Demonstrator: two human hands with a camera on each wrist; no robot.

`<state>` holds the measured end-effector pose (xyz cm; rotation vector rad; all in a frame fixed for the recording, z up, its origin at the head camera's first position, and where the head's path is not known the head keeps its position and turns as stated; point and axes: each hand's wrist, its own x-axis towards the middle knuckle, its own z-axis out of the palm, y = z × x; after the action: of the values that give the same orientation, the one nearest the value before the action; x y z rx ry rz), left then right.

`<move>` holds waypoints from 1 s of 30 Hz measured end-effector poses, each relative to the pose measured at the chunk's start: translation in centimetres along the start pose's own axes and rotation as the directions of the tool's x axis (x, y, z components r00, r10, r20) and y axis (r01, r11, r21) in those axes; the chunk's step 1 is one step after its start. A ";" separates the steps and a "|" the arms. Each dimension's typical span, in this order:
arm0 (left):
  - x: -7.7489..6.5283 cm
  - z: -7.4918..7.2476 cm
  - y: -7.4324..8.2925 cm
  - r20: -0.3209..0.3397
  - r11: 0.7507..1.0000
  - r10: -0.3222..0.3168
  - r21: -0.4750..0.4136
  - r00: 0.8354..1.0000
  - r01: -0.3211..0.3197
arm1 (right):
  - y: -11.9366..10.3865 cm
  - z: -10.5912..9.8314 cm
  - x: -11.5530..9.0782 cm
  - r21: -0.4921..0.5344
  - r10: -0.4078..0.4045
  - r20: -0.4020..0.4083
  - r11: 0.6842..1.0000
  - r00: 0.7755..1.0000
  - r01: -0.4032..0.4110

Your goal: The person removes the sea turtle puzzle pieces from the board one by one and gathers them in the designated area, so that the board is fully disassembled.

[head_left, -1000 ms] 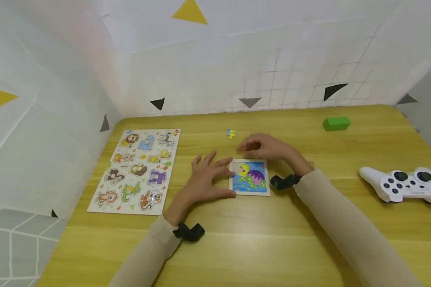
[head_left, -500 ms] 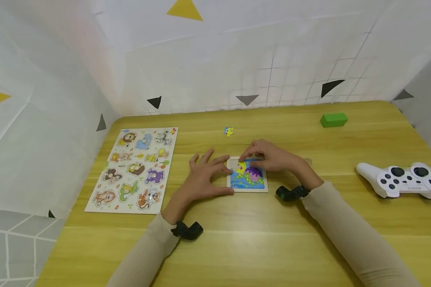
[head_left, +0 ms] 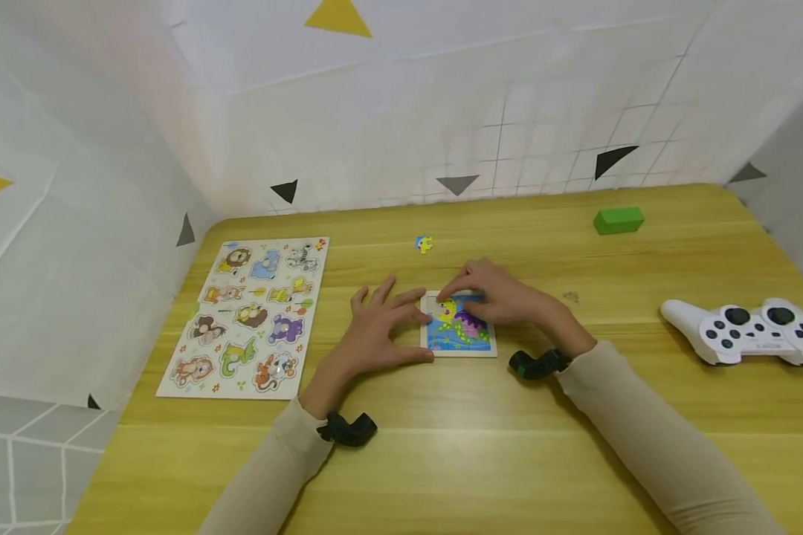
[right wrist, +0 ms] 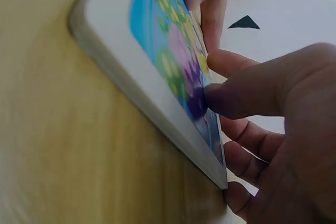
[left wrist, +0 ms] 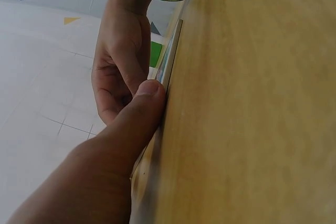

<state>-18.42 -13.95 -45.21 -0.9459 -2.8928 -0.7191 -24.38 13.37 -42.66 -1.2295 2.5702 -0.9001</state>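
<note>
A small square jigsaw puzzle (head_left: 458, 342) lies in a pale wooden frame, showing a yellow animal with a purple shell on blue; bare wood shows at its upper left corner. My left hand (head_left: 378, 327) is spread at its left side, with the thumb (left wrist: 149, 88) against the near corner and fingertips at the left edge. Over the far right part my right hand (head_left: 498, 293) is bent, its thumb (right wrist: 218, 100) on the purple area and other fingers along the far edge. The index fingertip reaches the upper left corner. A loose yellow-and-blue puzzle piece (head_left: 424, 244) lies beyond the frame.
To the left lies a white animal peg-puzzle board (head_left: 241, 371). A green block (head_left: 618, 220) stands at the back right, and a white game controller (head_left: 749, 334) lies on the right of the wooden table (head_left: 482, 461). White sheeting (head_left: 375, 134) rises behind the table.
My right hand has come down from beyond the frame onto the puzzle, and its index finger has shifted left to the upper left corner. The left hand has stayed at the frame's left side.
</note>
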 end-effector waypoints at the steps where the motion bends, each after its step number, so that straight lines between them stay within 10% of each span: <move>1: 0.0 0.0 0.0 0.000 1.000 0.000 0.001 1.000 0.000 | -0.1 0.0 0.0 -0.002 0.004 0.002 1.000 1.000 -0.004; 30: 0.0 0.2 -0.1 0.028 0.998 0.029 0.062 0.999 -0.030 | -0.7 -0.1 -0.3 0.000 0.052 0.036 0.999 0.998 -0.052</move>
<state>-18.49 -13.96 -45.40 -0.9970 -2.8992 -0.6156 -23.76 13.27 -42.20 -1.1622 2.5609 -0.8601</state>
